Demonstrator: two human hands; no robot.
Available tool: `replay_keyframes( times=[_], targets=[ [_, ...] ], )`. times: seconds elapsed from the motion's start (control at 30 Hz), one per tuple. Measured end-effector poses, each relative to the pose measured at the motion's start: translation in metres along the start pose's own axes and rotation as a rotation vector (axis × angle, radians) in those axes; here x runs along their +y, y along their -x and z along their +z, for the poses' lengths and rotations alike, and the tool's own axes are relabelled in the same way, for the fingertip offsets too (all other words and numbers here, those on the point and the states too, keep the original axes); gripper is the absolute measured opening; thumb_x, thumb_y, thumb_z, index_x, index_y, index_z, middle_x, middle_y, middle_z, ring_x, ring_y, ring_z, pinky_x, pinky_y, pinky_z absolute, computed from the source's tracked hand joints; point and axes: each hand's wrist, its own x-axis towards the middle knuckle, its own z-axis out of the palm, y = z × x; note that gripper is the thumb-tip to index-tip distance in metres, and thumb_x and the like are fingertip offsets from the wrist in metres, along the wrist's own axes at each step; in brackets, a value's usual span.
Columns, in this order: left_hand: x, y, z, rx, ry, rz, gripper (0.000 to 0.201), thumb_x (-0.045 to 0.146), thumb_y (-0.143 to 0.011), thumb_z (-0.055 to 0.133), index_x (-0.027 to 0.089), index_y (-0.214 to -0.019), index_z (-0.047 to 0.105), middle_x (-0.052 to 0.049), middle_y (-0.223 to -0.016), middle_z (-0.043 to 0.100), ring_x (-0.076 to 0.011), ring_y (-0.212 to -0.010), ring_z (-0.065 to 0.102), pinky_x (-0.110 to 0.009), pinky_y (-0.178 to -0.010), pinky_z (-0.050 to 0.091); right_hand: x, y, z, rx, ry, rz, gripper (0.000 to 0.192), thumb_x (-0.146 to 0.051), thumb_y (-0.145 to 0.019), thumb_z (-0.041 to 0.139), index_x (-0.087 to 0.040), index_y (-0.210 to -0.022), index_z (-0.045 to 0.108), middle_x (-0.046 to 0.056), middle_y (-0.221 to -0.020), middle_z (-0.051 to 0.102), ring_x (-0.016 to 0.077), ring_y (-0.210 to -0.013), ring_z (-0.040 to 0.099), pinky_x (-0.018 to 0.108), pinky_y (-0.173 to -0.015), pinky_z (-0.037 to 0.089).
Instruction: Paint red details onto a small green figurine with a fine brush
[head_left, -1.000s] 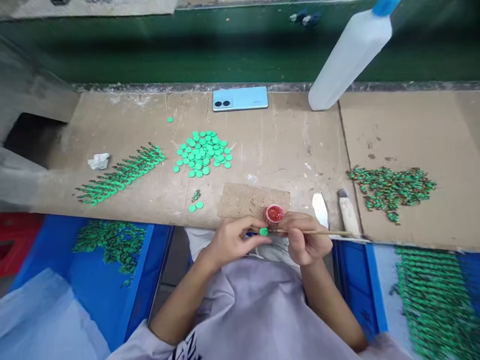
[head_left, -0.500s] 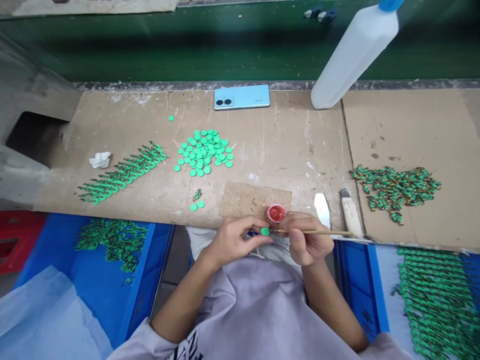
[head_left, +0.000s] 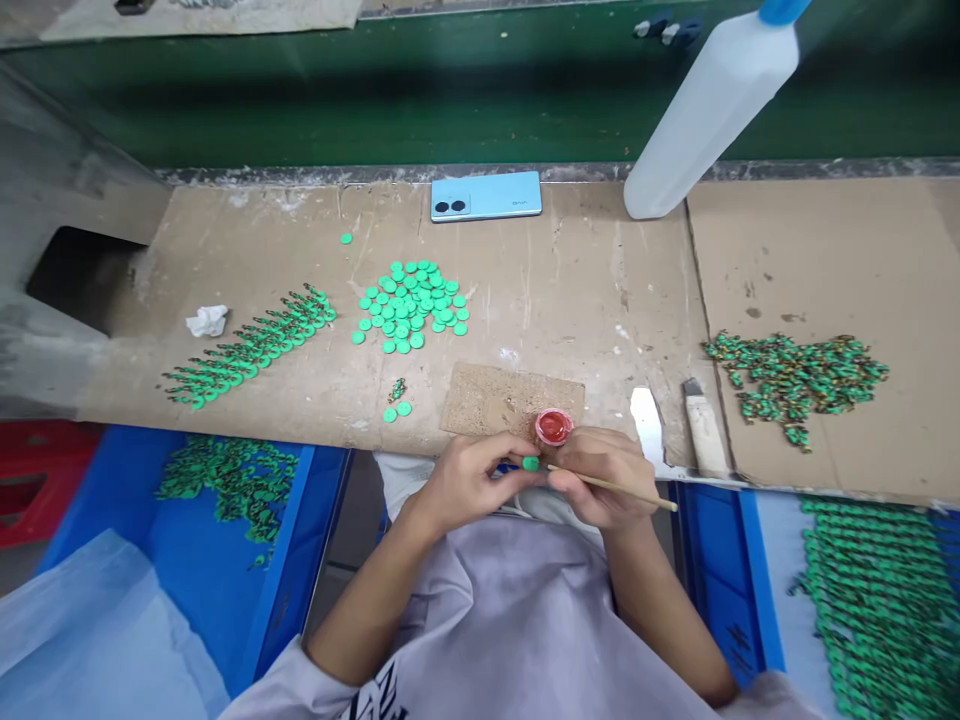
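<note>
On the cardboard benchtop (head_left: 585, 290) I count one blue phone (head_left: 486, 195), one white bottle (head_left: 705, 110), one red paint pot (head_left: 553, 427), one tissue wad (head_left: 207, 320), two blades (head_left: 646, 425), three loose discs: two (head_left: 396, 411) near the front edge, one (head_left: 346, 238) apart. One disc (head_left: 530, 463) in my fingers, one stick (head_left: 611, 485).

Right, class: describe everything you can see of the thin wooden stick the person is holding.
The stick is slim, straight and pale tan, like bamboo or wood. The right hand grips it near one end. That tip points left at a small green disc pinched in the left hand; whether they touch is unclear. The free end slants right and slightly down.
</note>
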Motion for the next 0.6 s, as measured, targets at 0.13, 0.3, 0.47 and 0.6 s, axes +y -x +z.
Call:
replay_keyframes(
  times=[0.13, 0.3, 0.47, 0.6],
  targets=[
    [0.000, 0.000, 0.000, 0.015, -0.029, -0.017, 0.020, 0.037, -0.095, 0.073, 0.018, -0.096, 0.077, 0.000, -0.073, 0.074, -0.0113, -0.059, 0.063, -0.022, -0.057, 0.048, 0.001, 0.001, -0.001, -0.040, -0.022, 0.006, 0.018, -0.026, -0.107, 0.057, -0.020, -0.091, 0.064, 0.000, -0.060, 0.064, 0.0145, -0.047, 0.058, 0.027, -0.046, 0.048],
    [0.001, 0.001, 0.001, 0.028, 0.004, -0.032, 0.026, 0.043, -0.093, 0.076, 0.017, -0.095, 0.077, 0.002, -0.066, 0.069, -0.0074, -0.049, 0.049, -0.021, -0.050, 0.038, 0.001, 0.004, -0.001, -0.058, -0.163, 0.031, 0.020, -0.024, -0.107, 0.050, -0.018, -0.097, 0.067, 0.001, -0.062, 0.065, 0.0155, -0.047, 0.059, 0.028, -0.046, 0.048],
    [0.000, 0.002, 0.002, 0.049, 0.043, -0.082, 0.031, 0.046, -0.088, 0.081, 0.016, -0.091, 0.075, 0.003, -0.064, 0.065, -0.0063, -0.047, 0.034, -0.022, -0.048, 0.031, 0.005, 0.001, -0.006, 0.358, -0.125, 0.128, 0.019, -0.030, -0.106, 0.056, -0.020, -0.096, 0.069, -0.004, -0.059, 0.055, 0.0116, -0.039, 0.047, 0.027, -0.042, 0.040],
    [-0.001, 0.003, 0.002, 0.075, 0.069, -0.168, 0.030, 0.045, -0.087, 0.081, 0.017, -0.091, 0.072, 0.004, -0.062, 0.061, -0.0069, -0.048, 0.034, -0.022, -0.048, 0.031, 0.015, -0.003, -0.016, 0.156, 0.044, 0.211, 0.017, -0.029, -0.105, 0.058, -0.022, -0.093, 0.068, -0.002, -0.062, 0.060, 0.0148, -0.047, 0.057, 0.028, -0.044, 0.044]
  ],
)
